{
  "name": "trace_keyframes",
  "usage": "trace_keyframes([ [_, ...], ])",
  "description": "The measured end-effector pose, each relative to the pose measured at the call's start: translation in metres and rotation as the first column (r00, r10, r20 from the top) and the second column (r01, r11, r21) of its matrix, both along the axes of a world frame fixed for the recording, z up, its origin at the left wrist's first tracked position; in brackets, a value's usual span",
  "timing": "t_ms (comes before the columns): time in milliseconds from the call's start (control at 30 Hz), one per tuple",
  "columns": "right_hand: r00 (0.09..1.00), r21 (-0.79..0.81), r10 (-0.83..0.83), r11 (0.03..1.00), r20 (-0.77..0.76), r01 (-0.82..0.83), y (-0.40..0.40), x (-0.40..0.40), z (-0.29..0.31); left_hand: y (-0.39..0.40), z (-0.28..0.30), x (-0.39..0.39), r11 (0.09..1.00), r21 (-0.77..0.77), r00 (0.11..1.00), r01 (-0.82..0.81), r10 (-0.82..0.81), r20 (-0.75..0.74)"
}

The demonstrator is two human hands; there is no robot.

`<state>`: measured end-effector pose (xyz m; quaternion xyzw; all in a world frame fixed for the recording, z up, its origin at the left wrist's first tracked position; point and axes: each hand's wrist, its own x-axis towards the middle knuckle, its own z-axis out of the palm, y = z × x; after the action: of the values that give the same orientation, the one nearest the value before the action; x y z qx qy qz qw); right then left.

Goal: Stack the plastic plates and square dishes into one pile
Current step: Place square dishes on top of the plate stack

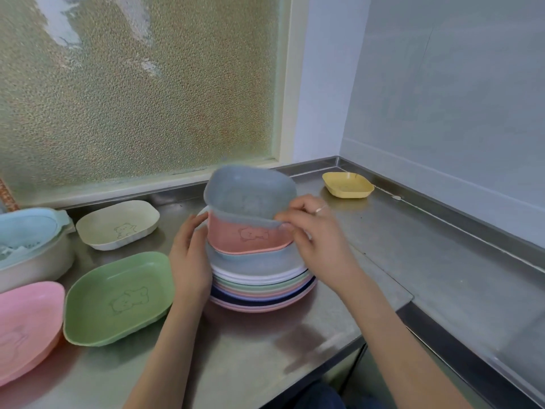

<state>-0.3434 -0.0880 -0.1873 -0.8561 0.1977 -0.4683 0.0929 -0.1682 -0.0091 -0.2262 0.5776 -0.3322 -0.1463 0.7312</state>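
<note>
Right hand (312, 231) pinched the near rim of a blue square dish (249, 196), thumb and fingers curled over the edge, a ring on one finger. The dish was tilted, its far side raised, its near edge over a pink square dish (250, 236) directly under the grip. Dish outline was blurred.

Left hand (188, 255) stood with fingers fairly straight, laid against the left side of the pink square dish and the pile of round plates (262, 286) below it; it gripped nothing. The pink dish sat on another bluish dish, itself on top of the plates, all on the steel desk (265, 343).

Left of the left hand: a green square dish (118, 299) just beside the wrist, a cream square dish (118, 224) further back, a large pink dish (26, 329) at the frame edge, and a white tub with a blue lid (32, 246). Beyond the right hand, well apart near the desk's back corner: a yellow square dish (348, 185). Frosted window (132, 84) was behind the pile.
</note>
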Motion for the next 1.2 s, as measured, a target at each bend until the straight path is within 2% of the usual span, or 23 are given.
trace_keyframes([
  [67, 0.997, -0.017, 0.022, 1.000, -0.073, -0.023, 0.005, 0.002, -0.002, 0.000, 0.001, 0.000, 1.000, 0.007, 1.000, -0.013, 0.013, 0.004],
  [267, 0.983, 0.001, -0.025, 1.000, -0.184, 0.026, 0.012, -0.001, -0.009, -0.001, 0.003, -0.002, 0.999, -0.007, 0.998, -0.049, 0.049, 0.024],
  [467, 0.960, 0.052, 0.007, 0.999, -0.279, 0.008, 0.008, -0.006, -0.011, 0.003, 0.009, 0.001, 0.996, 0.029, 0.995, -0.087, 0.085, 0.052],
  [533, 0.970, 0.125, 0.069, 0.991, -0.234, -0.041, 0.008, -0.009, -0.012, 0.003, 0.022, 0.004, 0.993, 0.019, 0.984, -0.116, 0.112, 0.135],
  [600, 0.987, 0.214, 0.115, 0.973, -0.111, -0.090, 0.003, -0.012, -0.011, -0.002, 0.045, 0.006, 0.989, 0.014, 0.956, -0.146, 0.138, 0.258],
  [667, 0.997, 0.247, 0.052, 0.967, 0.052, -0.064, -0.014, -0.017, -0.007, -0.014, 0.075, 0.002, 0.994, 0.046, 0.916, -0.103, 0.076, 0.393],
  [733, 0.979, 0.270, -0.104, 0.961, 0.176, 0.054, -0.042, -0.023, -0.002, -0.040, 0.103, -0.011, 0.988, 0.156, 0.809, 0.004, -0.095, 0.580],
  [800, 0.947, 0.328, -0.276, 0.921, 0.164, 0.211, -0.076, -0.028, 0.000, -0.079, 0.124, -0.029, 0.939, 0.340, 0.575, 0.046, -0.303, 0.760],
  [833, 0.931, 0.364, -0.347, 0.886, 0.110, 0.287, -0.095, -0.030, -0.001, -0.100, 0.131, -0.040, 0.897, 0.440, 0.446, 0.040, -0.410, 0.795],
  [933, 0.871, 0.407, -0.458, 0.772, -0.178, 0.489, -0.145, -0.039, -0.007, -0.166, 0.141, -0.071, 0.735, 0.678, 0.118, -0.033, -0.670, 0.733],
  [1000, 0.802, 0.370, -0.469, 0.717, -0.370, 0.591, -0.172, -0.047, -0.011, -0.207, 0.138, -0.090, 0.659, 0.743, -0.033, -0.118, -0.750, 0.660],
  [1100, 0.715, 0.313, -0.458, 0.678, -0.529, 0.665, -0.212, -0.056, -0.021, -0.261, 0.124, -0.112, 0.643, 0.730, -0.188, -0.230, -0.766, 0.615],
  [1200, 0.584, 0.187, -0.463, 0.655, -0.667, 0.732, -0.245, -0.063, -0.028, -0.306, 0.103, -0.128, 0.616, 0.717, -0.290, -0.326, -0.787, 0.545],
])
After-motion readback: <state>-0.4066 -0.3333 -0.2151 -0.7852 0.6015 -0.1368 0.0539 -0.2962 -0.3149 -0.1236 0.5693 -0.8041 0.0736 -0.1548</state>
